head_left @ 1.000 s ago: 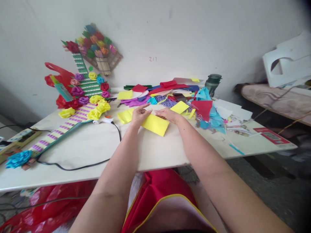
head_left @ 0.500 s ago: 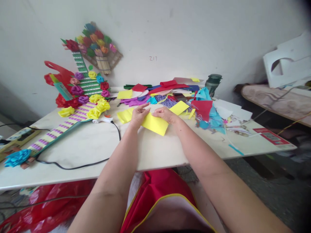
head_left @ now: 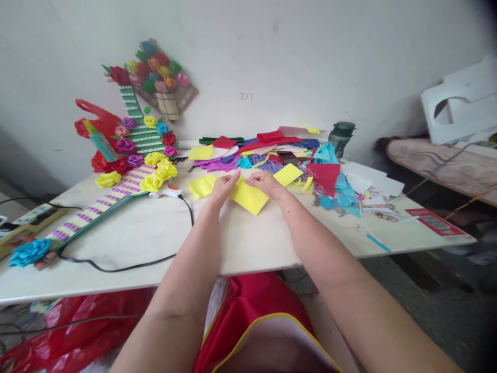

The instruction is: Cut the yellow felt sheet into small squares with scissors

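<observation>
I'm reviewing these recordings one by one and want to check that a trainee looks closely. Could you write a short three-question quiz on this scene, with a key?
1. True or false: the left hand and the right hand both touch the yellow sheet.
2. What colour is the flower at the near end of the striped board? (a) red (b) blue (c) white
3. Fill in: the number written on the wall reads ___.

Key: 1 true; 2 b; 3 217
</observation>
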`<state>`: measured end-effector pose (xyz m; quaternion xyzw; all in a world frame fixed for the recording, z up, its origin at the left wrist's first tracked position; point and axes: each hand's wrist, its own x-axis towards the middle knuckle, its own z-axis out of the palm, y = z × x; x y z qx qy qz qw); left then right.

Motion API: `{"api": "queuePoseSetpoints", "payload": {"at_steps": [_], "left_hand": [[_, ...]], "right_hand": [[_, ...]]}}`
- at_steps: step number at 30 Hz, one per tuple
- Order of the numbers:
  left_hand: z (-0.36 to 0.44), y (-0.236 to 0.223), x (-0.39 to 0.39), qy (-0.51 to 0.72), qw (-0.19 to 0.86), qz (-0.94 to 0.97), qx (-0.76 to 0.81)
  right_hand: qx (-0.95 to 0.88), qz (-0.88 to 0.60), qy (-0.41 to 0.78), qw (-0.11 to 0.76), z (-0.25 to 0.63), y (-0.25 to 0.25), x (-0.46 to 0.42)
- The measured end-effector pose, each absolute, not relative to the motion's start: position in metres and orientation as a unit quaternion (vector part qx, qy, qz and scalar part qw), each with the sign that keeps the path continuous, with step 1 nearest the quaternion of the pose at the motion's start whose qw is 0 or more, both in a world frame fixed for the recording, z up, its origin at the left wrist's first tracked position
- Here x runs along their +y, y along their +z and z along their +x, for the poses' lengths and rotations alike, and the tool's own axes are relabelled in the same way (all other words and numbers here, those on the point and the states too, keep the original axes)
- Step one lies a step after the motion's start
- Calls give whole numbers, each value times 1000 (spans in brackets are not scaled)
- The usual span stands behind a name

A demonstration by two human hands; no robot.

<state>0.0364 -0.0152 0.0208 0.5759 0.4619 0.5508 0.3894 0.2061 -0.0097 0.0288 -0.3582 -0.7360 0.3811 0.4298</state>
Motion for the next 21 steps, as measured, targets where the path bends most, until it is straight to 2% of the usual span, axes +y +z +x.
{"api": "queuePoseSetpoints", "payload": {"at_steps": [4, 12, 21], "left_hand": [[41, 19, -16, 536, 365, 601, 467], [42, 17, -18, 580, 423, 566, 405], [41, 15, -14, 607, 460, 513, 396]], "right_hand": [[-733, -367, 382, 427, 203, 29, -12], [-629, -357, 563, 401, 204, 27, -11], [-676, -345, 502, 413, 204, 27, -14]]}}
